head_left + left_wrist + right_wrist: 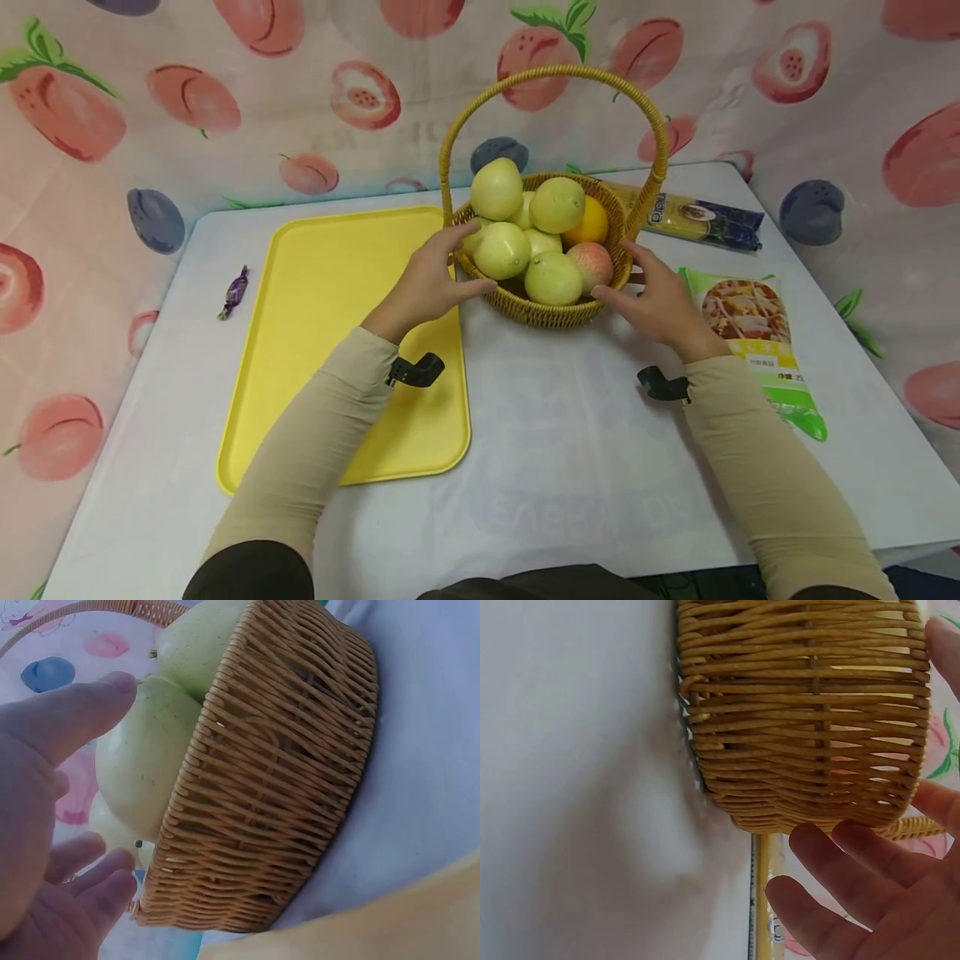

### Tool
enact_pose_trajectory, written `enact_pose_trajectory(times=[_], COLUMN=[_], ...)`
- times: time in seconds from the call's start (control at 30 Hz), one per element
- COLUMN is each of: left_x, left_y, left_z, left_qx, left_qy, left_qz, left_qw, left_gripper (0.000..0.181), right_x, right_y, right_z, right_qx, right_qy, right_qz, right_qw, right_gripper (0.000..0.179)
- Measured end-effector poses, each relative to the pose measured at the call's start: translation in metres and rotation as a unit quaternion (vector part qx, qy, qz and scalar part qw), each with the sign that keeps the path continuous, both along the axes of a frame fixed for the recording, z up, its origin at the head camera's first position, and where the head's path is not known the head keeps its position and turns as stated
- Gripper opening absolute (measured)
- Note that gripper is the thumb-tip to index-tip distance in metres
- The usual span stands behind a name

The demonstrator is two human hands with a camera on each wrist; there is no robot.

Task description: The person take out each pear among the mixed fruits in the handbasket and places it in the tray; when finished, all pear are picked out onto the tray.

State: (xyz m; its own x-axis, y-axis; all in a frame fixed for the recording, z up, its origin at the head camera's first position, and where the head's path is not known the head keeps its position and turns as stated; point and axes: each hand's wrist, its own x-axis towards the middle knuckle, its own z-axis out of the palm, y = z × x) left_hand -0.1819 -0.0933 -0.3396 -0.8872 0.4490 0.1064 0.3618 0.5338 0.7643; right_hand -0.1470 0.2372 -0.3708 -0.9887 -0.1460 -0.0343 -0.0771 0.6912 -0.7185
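Observation:
A woven wicker basket [551,315] with a tall arched handle stands at the back of the table. Heaped in it are several pale green pears [553,278], an orange [587,222] and a reddish peach [591,262]. My left hand [427,279] is at the basket's left rim, thumb and fingers spread around its edge. In the left wrist view its thumb lies in front of a pear, contact unclear. My right hand [658,302] is at the right side, thumb by the front rim; its fingertips [810,836] reach the wicker wall, loosely bent.
A yellow tray [337,250] lies left of the basket, partly under my left forearm. Beyond it is a purple wrapped candy [235,292]. A green food bag [795,392] lies at the right, and a long pasta packet [705,218] sits behind the basket.

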Motion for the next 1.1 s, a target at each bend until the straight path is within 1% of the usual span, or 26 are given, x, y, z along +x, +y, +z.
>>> enact_pose_trajectory(times=[0.13, 0.23, 0.37, 0.47, 0.57, 0.67, 0.8, 0.9, 1.03, 1.1], left_x=[-0.003, -0.005, -0.008, -0.011, -0.015, -0.02, -0.027, -0.032, -0.036, -0.037], left_y=[0.004, 0.007, 0.01, 0.013, 0.015, 0.018, 0.022, 0.026, 0.031, 0.033], left_z=[-0.001, 0.0, 0.001, 0.002, 0.003, 0.004, 0.004, 0.002, 0.0, -0.002], left_qx=[-0.005, -0.015, -0.017, -0.014, -0.018, -0.028, -0.029, -0.024, -0.041, -0.053], left_qy=[-0.019, -0.023, -0.013, -0.004, 0.001, -0.006, -0.019, -0.024, -0.019, -0.013], left_qz=[0.002, -0.001, -0.005, -0.009, -0.014, -0.018, -0.032, -0.051, -0.071, -0.073], left_qw=[0.9998, 0.9996, 0.9997, 0.9999, 0.9997, 0.9994, 0.9989, 0.9981, 0.9965, 0.9958], left_gripper=[0.08, 0.078, 0.074, 0.071, 0.071, 0.073, 0.078, 0.081, 0.082, 0.083], right_x=[-0.002, -0.005, -0.008, -0.01, -0.01, -0.009, -0.009, -0.008, -0.008, -0.008], right_y=[-0.001, 0.0, 0.0, 0.001, 0.001, 0.002, 0.003, 0.003, 0.002, 0.002], right_z=[-0.002, -0.002, -0.002, -0.002, -0.002, -0.001, -0.002, -0.003, -0.006, -0.007], right_qx=[0.004, -0.003, -0.019, -0.028, -0.034, -0.04, -0.046, -0.051, -0.058, -0.061], right_qy=[-0.022, -0.046, -0.086, -0.104, -0.111, -0.113, -0.116, -0.12, -0.126, -0.126], right_qz=[0.0, -0.004, -0.014, -0.022, -0.026, -0.026, -0.023, -0.02, -0.017, -0.016], right_qw=[0.9998, 0.9989, 0.996, 0.9939, 0.9929, 0.9924, 0.9919, 0.9912, 0.9902, 0.9901], right_gripper=[0.096, 0.099, 0.104, 0.105, 0.105, 0.104, 0.103, 0.103, 0.104, 0.104])
